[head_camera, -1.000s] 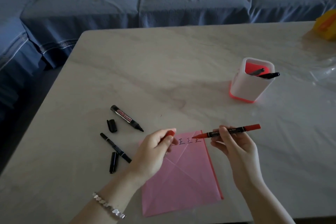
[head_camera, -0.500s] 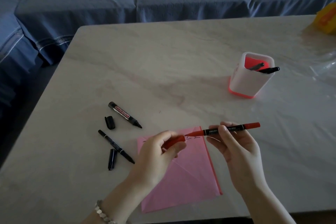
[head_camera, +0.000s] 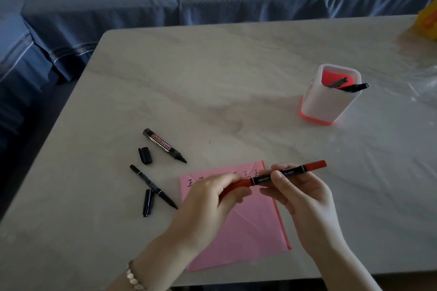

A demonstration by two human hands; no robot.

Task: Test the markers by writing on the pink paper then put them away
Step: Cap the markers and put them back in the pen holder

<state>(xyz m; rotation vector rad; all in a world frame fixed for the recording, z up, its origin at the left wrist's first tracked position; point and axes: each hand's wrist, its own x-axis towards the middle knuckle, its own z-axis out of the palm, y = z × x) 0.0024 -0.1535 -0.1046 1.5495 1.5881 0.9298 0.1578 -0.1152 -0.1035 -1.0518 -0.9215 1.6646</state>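
Now both hands meet above the top edge of the pink paper, which lies flat on the table. The right hand pinches the red marker at its black label, barrel roughly level; the left hand curls round the marker's left end, hiding the tip. Left of the paper lie an uncapped whiteboard marker and a thin black pen, with a stubby cap and a slim cap beside them. The white pen holder stands well apart to the right

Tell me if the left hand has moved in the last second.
Yes: left hand went right across the pink paper, bringing its cap to the red marker.
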